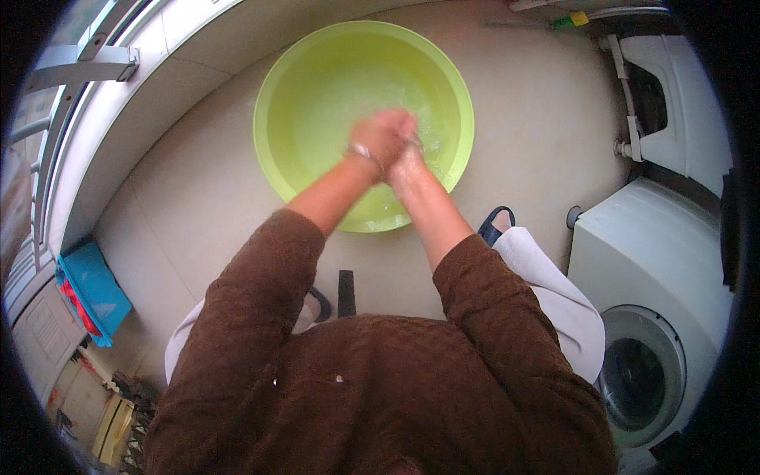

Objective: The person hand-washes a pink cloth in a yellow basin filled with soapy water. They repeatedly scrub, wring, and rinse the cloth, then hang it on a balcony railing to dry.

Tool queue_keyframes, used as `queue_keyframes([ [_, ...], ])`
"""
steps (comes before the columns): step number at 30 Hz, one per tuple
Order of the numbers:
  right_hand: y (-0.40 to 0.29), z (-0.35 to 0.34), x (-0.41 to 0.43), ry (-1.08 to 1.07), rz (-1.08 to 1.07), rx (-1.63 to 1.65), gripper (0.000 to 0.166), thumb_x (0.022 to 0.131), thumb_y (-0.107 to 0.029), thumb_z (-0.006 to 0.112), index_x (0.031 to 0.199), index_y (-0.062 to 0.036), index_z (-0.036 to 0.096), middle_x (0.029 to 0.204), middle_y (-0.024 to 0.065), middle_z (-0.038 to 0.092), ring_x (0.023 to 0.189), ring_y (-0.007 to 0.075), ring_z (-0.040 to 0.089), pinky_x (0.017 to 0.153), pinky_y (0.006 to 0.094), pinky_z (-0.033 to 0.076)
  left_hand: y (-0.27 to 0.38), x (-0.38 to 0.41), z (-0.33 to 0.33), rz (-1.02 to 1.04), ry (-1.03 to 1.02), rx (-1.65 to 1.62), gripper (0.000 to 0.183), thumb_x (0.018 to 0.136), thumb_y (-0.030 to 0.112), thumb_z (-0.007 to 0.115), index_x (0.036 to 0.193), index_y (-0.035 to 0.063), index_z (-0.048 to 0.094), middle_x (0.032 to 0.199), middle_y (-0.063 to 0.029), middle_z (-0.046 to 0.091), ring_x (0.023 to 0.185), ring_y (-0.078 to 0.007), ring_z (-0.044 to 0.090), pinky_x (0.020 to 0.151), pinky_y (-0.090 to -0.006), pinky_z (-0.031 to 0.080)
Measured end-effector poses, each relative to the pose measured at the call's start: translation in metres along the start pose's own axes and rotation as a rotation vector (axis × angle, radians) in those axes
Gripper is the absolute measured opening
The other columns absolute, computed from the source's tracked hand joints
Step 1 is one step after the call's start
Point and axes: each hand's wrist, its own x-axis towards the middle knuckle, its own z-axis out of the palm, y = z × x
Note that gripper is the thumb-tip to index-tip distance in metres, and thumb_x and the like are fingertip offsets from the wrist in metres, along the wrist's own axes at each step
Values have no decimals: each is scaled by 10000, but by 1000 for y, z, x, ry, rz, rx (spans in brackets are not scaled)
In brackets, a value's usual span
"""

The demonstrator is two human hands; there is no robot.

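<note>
A large lime-green plastic basin (265, 124) sits on the floor in front of me, with water in it. Over its middle, my left hand (375, 138) and my right hand (407, 126) are pressed together and blurred. The left hand covers part of the right one, and a thin bracelet (363, 153) circles the left wrist. Wet skin shows on my right forearm. Splashes or bubbles (436, 148) break the water to the right of the hands. Blur and overlap hide whether anything lies between my fingers.
A front-loading washing machine (653, 249) stands at the right, below a white appliance or fixture (683, 101). To the left, a blue plastic container (98, 291) holds something red, near a window with metal bars (77, 65). My dark slipper (491, 225) is right of the basin.
</note>
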Motion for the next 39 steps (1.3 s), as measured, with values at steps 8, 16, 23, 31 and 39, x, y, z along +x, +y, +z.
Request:
queue_keyframes([
  [8, -38, 2, 31, 376, -569, -757, 392, 924, -370, 464, 1112, -37, 551, 998, 98, 609, 910, 235, 573, 829, 384, 450, -84, 13, -23, -465, 290, -10, 410, 856, 354, 535, 1173, 93, 542, 1065, -189, 603, 941, -382, 587, 833, -427, 460],
  [16, -5, -28, 20, 582, -295, -521, 332, 882, -348, 548, 1038, -55, 560, 1007, 73, 599, 853, 212, 564, 802, 343, 464, -120, 4, 41, -46, 157, -29, 519, 742, 190, 660, 1225, 95, 496, 1101, -172, 588, 968, -315, 591, 829, -388, 475],
  [23, -49, -8, -17, 97, 157, -225, 383, 865, -482, 553, 1003, -128, 509, 951, 70, 593, 880, 180, 575, 779, 327, 492, 21, -48, -3, 275, 13, -90, 304, 792, 367, 627, 923, 94, 602, 843, -129, 633, 703, -284, 623, 599, -359, 493],
  [31, 9, 33, -19, 45, -44, -10, 262, 950, -320, 435, 946, -79, 538, 845, 40, 569, 769, 181, 563, 687, 343, 487, -32, 4, -13, -88, 220, 36, 365, 835, 457, 512, 813, 112, 631, 719, -177, 619, 644, -297, 617, 540, -363, 477],
  [39, -67, 109, -83, -11, -280, -610, 551, 956, -481, 317, 1128, 7, 506, 1019, 152, 597, 979, 252, 588, 901, 409, 463, 42, -1, -75, -362, -5, -1165, 387, 835, 480, 602, 902, 99, 586, 744, -43, 614, 609, -173, 588, 544, -302, 493],
])
